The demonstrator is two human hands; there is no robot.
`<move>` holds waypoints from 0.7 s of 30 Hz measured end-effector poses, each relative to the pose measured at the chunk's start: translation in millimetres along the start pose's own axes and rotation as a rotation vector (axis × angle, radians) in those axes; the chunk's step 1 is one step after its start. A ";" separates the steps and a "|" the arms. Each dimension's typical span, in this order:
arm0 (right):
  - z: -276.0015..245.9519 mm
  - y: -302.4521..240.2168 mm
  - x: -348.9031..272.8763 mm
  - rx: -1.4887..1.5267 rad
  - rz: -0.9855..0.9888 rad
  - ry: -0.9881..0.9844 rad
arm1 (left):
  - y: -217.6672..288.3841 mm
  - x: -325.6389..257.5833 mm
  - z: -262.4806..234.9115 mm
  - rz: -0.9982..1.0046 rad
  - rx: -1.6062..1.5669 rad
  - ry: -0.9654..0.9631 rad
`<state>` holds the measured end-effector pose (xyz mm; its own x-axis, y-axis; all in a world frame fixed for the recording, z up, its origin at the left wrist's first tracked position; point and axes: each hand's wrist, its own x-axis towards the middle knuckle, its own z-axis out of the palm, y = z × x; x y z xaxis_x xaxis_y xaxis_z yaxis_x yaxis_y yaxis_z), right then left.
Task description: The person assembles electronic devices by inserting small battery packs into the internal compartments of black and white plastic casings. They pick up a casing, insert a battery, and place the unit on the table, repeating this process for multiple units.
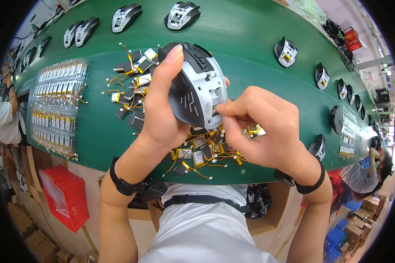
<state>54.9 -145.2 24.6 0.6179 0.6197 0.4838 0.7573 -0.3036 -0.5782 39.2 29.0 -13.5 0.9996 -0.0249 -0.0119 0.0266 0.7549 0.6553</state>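
Note:
My left hand [160,103] is wrapped round a black and white computer mouse [202,83], held tilted above the bench with its open white inner frame toward my right. At the lower end of that frame, the thumb and forefinger of my right hand [261,127] are pinched together at a small opening. Thin dark-red wires of a battery lead [241,118] show between these fingers; its tip is hidden. Beneath the mouse lies a loose heap of small battery packs [198,157] with yellow tape and coloured wires. More battery packs [136,94] lie beyond my left hand.
Clear plastic trays of batteries [59,107] lie on the green bench [245,48] at the left. Other mice [182,15] stand along the far side, and more [321,75] at the right. A red crate [66,197] stands below the bench edge. Co-workers [368,173] sit at both sides.

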 end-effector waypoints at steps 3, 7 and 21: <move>-0.6 -2.7 -0.8 -0.202 -0.162 -0.004 | 1.9 -4.0 13.2 -0.017 -0.011 0.062; -0.4 -5.6 -0.2 -0.296 -0.217 -0.106 | -1.6 -3.9 10.5 -0.009 0.015 0.113; -18.4 -20.4 -31.6 0.132 0.222 -0.002 | -1.5 2.0 -2.2 0.005 -0.029 -0.234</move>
<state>23.8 -171.9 33.2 0.7652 0.5502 0.3342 0.5691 -0.3356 -0.7506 41.2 29.3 -16.2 0.9709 -0.1699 0.1688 0.0255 0.7740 0.6326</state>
